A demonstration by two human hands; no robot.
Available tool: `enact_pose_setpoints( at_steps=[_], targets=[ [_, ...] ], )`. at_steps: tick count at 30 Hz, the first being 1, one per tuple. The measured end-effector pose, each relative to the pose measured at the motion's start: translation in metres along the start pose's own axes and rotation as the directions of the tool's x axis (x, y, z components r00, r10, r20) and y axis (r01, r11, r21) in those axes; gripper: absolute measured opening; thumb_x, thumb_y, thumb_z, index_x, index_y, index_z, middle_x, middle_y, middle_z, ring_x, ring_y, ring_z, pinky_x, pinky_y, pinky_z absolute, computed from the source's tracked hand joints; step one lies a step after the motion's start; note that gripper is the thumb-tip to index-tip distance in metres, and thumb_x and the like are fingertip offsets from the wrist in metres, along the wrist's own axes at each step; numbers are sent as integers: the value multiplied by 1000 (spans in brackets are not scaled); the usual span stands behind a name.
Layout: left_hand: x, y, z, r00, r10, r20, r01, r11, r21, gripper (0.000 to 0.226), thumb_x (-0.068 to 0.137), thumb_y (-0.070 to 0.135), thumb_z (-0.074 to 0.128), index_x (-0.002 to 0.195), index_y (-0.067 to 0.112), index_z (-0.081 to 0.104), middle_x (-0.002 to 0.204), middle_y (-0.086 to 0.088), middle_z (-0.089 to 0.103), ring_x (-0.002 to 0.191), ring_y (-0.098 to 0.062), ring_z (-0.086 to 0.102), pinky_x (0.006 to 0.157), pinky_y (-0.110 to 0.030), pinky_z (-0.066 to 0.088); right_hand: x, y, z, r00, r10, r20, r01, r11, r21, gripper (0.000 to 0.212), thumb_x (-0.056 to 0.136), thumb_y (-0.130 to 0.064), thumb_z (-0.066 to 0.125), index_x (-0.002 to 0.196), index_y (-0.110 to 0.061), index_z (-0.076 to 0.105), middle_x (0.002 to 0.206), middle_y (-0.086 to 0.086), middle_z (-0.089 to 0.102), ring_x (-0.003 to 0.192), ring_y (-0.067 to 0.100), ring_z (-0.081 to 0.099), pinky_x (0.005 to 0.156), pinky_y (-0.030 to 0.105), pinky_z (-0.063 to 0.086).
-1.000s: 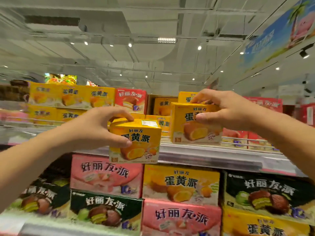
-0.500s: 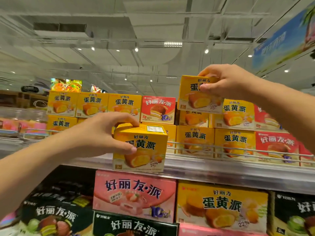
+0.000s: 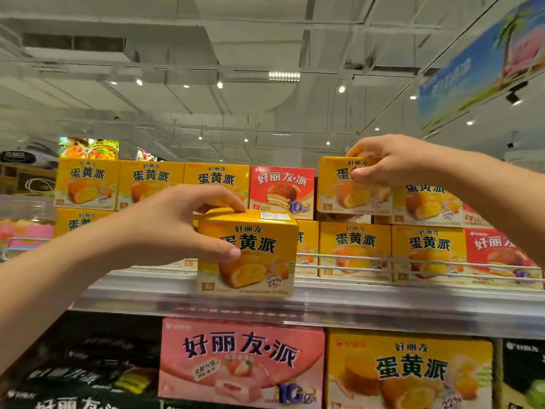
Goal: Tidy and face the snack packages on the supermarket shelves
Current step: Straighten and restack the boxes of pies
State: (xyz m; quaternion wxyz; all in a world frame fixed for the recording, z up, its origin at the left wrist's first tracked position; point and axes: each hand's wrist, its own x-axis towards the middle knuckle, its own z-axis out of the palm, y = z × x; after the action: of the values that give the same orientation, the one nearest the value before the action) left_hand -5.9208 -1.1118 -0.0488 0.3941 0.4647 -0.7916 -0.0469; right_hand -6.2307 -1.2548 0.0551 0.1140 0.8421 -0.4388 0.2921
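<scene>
Though both boxes look light, stiff card: left hand (image 3: 177, 228) grip pinches yellow box (image 3: 250, 255) top-and-front at shelf edge (image 3: 383, 302); right hand (image 3: 392, 163) grip pinches upper box (image 3: 351, 193) on stack. Corners crush; hold edges.

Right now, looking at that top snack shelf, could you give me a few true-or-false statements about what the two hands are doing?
1. The left hand grips a yellow box at the shelf's front edge. True.
2. The right hand is empty. False: it holds an upper yellow box by its top.
3. A red box stands in the upper row between the two hands. True.
4. The large box under the shelf, below the left hand's box, is green. False: the large pink box is there.
</scene>
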Motion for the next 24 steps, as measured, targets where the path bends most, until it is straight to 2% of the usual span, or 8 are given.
enact_pose_setpoints(
  at_steps=[4, 7, 13, 18, 20, 21, 23, 24],
  targets=[
    [7, -6, -5, 1000, 0, 10, 0, 1000, -11, 55, 50, 53, 83, 102, 49, 66, 99, 18, 69, 89, -8, 70, 72, -27, 61, 1, -2, 9, 996, 29, 78, -25, 998, -54, 40, 92, -40, 62, 129, -30, 52, 133, 1, 59, 103, 22, 59, 83, 35, 49],
    [11, -8, -6, 999, 20, 36, -18, 999, -50, 54, 51, 50, 84, 101, 49, 66, 99, 19, 68, 90, -7, 70, 70, -24, 60, 4, -1, 14, 995, 49, 88, -44, 997, -61, 38, 93, -40, 60, 129, -30, 52, 124, -2, 60, 96, 19, 61, 78, 33, 48],
    [12, -17, -3, 998, 40, 51, -37, 997, -73, 53, 53, 48, 85, 103, 47, 67, 99, 15, 70, 89, -12, 72, 74, -32, 62, 10, 0, 18, 995, 53, 87, -39, 988, -149, 27, 95, -39, 57, 120, -31, 55, 96, -11, 62, 81, 3, 58, 59, 23, 42],
    [11, -22, -4, 997, 51, 66, -45, 995, -87, 55, 52, 52, 84, 104, 49, 65, 101, 21, 68, 93, -8, 70, 75, -31, 61, 10, -2, 22, 996, 52, 78, -32, 971, -237, 29, 96, -39, 54, 123, -27, 56, 85, -18, 56, 77, 2, 54, 55, 22, 38],
    [10, -23, -4, 996, 57, 65, -52, 996, -69, 56, 52, 53, 83, 104, 50, 64, 101, 24, 67, 94, -5, 69, 76, -29, 61, 7, -6, 21, 992, 75, 105, -49, 972, -229, 34, 97, -38, 54, 129, -28, 53, 94, -13, 62, 81, 7, 58, 60, 24, 42],
    [9, -23, -4, 996, 58, 62, -54, 996, -66, 56, 52, 53, 83, 104, 50, 64, 102, 24, 66, 94, -5, 69, 76, -29, 61, 6, -9, 19, 989, 89, 115, -64, 977, -205, 39, 96, -37, 55, 134, -29, 50, 107, -9, 65, 90, 12, 61, 68, 26, 46],
    [8, -24, -5, 996, 64, 60, -59, 996, -71, 55, 53, 51, 84, 104, 49, 65, 102, 23, 67, 94, -5, 69, 76, -29, 61, 4, -16, 17, 993, 84, 86, -72, 989, -129, 55, 94, -32, 60, 144, -31, 40, 139, -2, 54, 117, 21, 56, 88, 32, 46],
    [8, -24, -6, 996, 66, 60, -61, 995, -73, 54, 54, 49, 84, 104, 49, 65, 102, 23, 67, 95, -5, 69, 77, -28, 61, 4, -22, 16, 998, 50, 42, -45, 994, -102, 59, 92, -29, 62, 146, -32, 38, 146, -1, 47, 126, 23, 50, 93, 34, 43]
  ],
)
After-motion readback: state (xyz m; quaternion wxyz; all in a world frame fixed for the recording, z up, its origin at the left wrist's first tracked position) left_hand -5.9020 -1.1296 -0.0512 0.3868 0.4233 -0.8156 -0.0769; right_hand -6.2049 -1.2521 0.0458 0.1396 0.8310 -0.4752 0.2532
